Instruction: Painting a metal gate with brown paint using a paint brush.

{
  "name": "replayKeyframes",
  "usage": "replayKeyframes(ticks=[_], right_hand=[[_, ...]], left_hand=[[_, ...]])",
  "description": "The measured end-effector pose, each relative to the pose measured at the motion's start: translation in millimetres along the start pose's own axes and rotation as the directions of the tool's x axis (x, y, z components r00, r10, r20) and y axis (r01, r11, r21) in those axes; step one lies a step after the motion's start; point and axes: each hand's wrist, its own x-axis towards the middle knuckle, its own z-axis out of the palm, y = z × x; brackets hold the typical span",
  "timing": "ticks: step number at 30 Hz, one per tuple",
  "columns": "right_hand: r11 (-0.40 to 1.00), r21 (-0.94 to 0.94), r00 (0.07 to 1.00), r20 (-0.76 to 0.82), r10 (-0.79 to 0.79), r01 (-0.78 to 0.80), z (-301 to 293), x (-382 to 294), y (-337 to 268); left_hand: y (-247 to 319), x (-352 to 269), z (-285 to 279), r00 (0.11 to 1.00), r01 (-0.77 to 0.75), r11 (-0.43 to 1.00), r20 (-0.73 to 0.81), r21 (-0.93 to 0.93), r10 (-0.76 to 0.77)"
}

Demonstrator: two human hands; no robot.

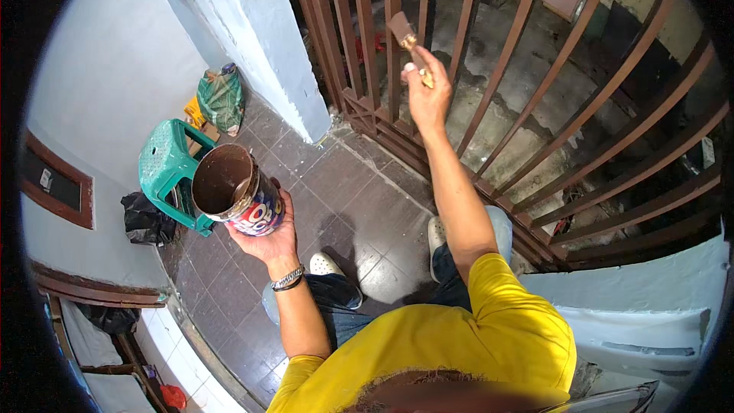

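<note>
My left hand (272,238) holds up an open paint can (261,206), cupped from below and the side. Brown paint coats the can's inner wall and rim, and its mouth tilts toward the upper left. In my right hand (430,92) is a paintbrush (408,40), gripped by the handle with its brown bristles pointing up and to the left. The brush head is in front of a brown metal gate (393,40) with upright bars; whether the bristles touch a bar cannot be told.
A green plastic stool (166,155) stands on the dark tiled floor (344,180), left of the can. Nearby are a black plastic bag (146,221) and a stuffed green bag (222,100). A pale blue pillar (269,40) adjoins the gate. White clogs (325,264) cover my feet.
</note>
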Motion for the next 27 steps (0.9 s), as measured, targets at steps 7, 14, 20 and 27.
replayKeyframes(ticks=[7, 14, 20, 27], right_hand=[[0.868, 0.263, 0.907, 0.154, 0.392, -0.420, 14, -30, 23], [0.944, -0.030, 0.942, 0.056, 0.330, -0.329, 75, -18, 61], [0.948, 0.017, 0.948, 0.031, 0.318, -0.318, 93, 34, 72], [0.965, 0.187, 0.983, 0.052, 0.176, -0.183, 61, 52, 1]], left_hand=[[-8, 4, 2, 0.999, -0.012, 1.000, -0.047, 0.025, 0.013], [-2, 0, -3, 0.997, -0.044, 0.998, -0.058, 0.041, 0.047], [-6, 3, -6, 0.999, -0.018, 1.000, -0.050, 0.001, 0.018], [-2, -1, -1, 0.999, -0.028, 1.000, -0.046, -0.007, 0.028]])
